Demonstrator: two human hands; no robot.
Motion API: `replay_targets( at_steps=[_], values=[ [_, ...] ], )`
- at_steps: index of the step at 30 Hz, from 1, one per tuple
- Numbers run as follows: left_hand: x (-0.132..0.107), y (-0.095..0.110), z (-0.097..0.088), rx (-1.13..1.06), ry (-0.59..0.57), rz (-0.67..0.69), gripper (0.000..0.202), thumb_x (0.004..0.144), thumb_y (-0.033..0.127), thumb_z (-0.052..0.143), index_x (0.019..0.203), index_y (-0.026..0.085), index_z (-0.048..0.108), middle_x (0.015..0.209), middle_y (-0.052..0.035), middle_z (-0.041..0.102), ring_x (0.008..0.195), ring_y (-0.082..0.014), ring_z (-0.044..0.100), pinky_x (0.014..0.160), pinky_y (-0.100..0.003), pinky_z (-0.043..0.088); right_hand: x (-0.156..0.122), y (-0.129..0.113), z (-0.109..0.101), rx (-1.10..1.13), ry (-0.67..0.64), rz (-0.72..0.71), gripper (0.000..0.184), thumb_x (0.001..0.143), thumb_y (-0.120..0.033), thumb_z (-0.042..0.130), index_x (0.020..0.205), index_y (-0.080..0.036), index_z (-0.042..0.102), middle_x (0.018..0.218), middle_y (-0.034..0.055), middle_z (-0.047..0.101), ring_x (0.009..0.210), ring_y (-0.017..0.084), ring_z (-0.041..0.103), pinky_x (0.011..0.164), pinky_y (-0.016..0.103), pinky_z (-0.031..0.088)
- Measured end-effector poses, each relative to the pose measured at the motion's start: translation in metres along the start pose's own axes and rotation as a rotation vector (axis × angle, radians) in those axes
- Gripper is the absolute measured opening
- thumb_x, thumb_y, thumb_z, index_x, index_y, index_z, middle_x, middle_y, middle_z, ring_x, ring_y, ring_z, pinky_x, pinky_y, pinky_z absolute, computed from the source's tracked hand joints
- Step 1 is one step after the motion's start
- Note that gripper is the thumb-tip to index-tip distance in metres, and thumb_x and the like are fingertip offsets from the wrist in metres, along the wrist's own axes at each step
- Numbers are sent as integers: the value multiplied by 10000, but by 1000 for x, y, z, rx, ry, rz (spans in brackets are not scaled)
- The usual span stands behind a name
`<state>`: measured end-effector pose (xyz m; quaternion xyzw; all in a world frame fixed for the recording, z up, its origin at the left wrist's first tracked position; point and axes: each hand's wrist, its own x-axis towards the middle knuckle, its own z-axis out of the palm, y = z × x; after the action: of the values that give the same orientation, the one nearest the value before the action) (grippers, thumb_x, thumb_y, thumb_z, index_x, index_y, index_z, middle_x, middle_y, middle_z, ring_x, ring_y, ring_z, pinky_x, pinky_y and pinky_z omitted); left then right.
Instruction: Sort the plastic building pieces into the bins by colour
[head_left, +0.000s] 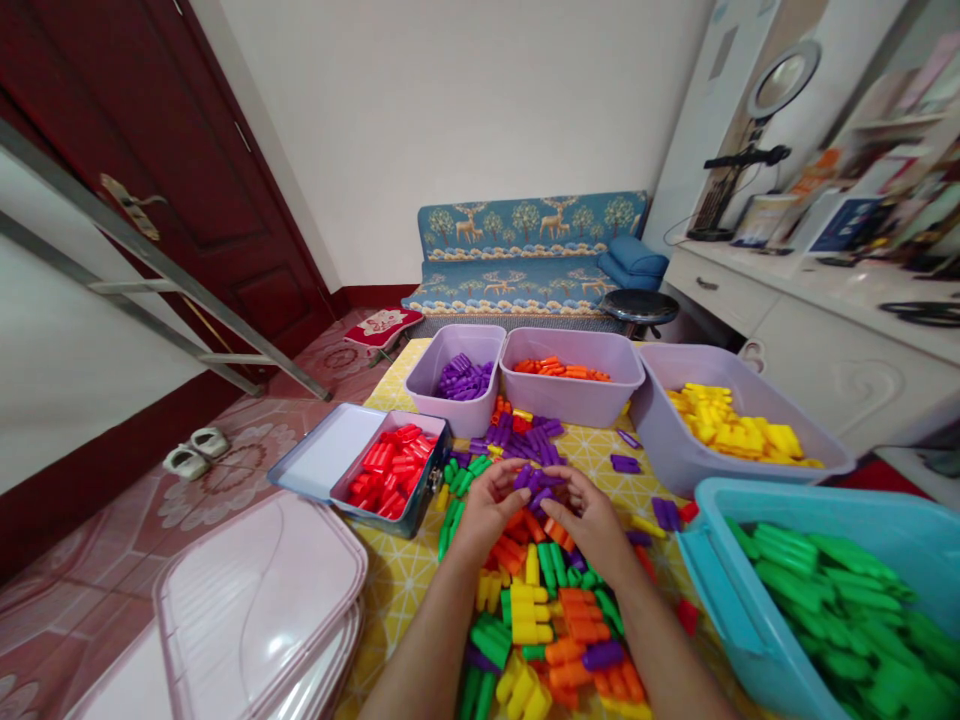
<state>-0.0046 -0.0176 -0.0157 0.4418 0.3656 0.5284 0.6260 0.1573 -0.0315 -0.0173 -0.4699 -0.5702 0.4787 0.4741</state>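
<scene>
Both hands meet over the middle of a heap of coloured plastic bullet-shaped building blocks (531, 612). My left hand (491, 498) curls its fingers and thumb around the left side of some purple blocks (534, 482). From the other side, my right hand (582, 500) grips the same purple blocks between thumb and fingers. Whether these blocks are joined together I cannot tell. Below the hands lie orange, green, yellow and purple blocks. Beyond the fingertips, more loose purple blocks (529, 440) are spread on the yellow patterned tablecloth (401, 570).
Lilac tubs hold purple (452, 408), orange (574, 408) and yellow blocks (739, 375). A turquoise tub (720, 590) with green blocks stands right. Red blocks fill an open hinged box (411, 520) at left, near stacked clear lids (259, 590). A metal ladder (150, 260) leans farther left.
</scene>
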Motion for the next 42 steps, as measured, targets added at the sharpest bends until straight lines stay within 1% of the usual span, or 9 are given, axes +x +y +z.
replay_targets(
  at_steps=[7, 11, 16, 21, 25, 29, 32, 35, 42],
  values=[
    [2, -6, -1, 62, 50, 40, 414, 640, 361, 798, 966, 146, 661, 994, -93, 724, 908, -207, 674, 878, -343, 505, 2, 6, -1, -18, 4, 7, 364, 765, -273, 630, 1118, -203, 574, 964, 49, 689, 872, 192, 654, 799, 339, 525],
    [1, -5, 0, 81, 54, 53, 388, 666, 361, 777, 963, 138, 666, 948, -83, 732, 850, -197, 678, 825, -332, 524, -1, 0, -1, -8, 32, -4, 342, 769, -317, 642, 1086, -197, 595, 907, 41, 692, 833, 194, 653, 755, 321, 528],
    [0, 5, 1, 149, 135, 155, 317, 718, 322, 735, 971, 141, 670, 939, -75, 730, 844, -184, 672, 819, -308, 517, -5, -8, -2, 46, 138, -22, 312, 815, -445, 599, 977, -181, 632, 841, 55, 689, 738, 189, 638, 669, 293, 512],
    [-3, 20, -3, 238, 220, 212, 329, 741, 319, 712, 1024, 154, 682, 970, -76, 715, 782, -166, 658, 730, -277, 529, -1, 2, -2, -32, 88, 2, 272, 799, -421, 609, 930, -187, 656, 827, 50, 695, 747, 199, 630, 676, 306, 499],
    [-3, 34, -2, 129, 245, 185, 402, 717, 325, 733, 1072, 153, 655, 921, -66, 714, 719, -151, 660, 670, -266, 545, 0, 11, -1, -177, 75, -30, 233, 792, -357, 602, 946, -197, 670, 859, 45, 697, 772, 204, 624, 715, 326, 491],
    [9, 61, -2, -16, 344, 253, 466, 693, 298, 749, 1119, 155, 626, 944, -58, 719, 812, -166, 683, 803, -315, 552, 1, 13, -1, -253, 67, -42, 233, 796, -329, 584, 967, -199, 674, 756, 19, 661, 689, 182, 592, 655, 303, 472],
    [24, 84, -5, -125, 366, 306, 410, 667, 255, 754, 1049, 150, 648, 965, -57, 718, 859, -176, 691, 891, -338, 518, 0, 11, -1, -276, 69, -51, 227, 796, -318, 581, 968, -204, 674, 716, 5, 639, 664, 173, 579, 639, 292, 460],
    [35, 101, -7, -193, 341, 242, 286, 655, 189, 739, 922, 123, 661, 936, -68, 714, 919, -199, 688, 936, -352, 485, 0, 9, 0, -272, 64, -55, 220, 804, -318, 577, 968, -208, 672, 739, 7, 647, 682, 172, 587, 654, 292, 464],
    [40, 100, -8, -310, 366, 198, 194, 616, 116, 703, 793, 117, 624, 796, -33, 680, 952, -199, 676, 958, -345, 457, 0, 12, -1, -258, 68, -47, 227, 793, -325, 583, 967, -212, 676, 743, 10, 655, 694, 179, 594, 654, 295, 476]
  ],
)
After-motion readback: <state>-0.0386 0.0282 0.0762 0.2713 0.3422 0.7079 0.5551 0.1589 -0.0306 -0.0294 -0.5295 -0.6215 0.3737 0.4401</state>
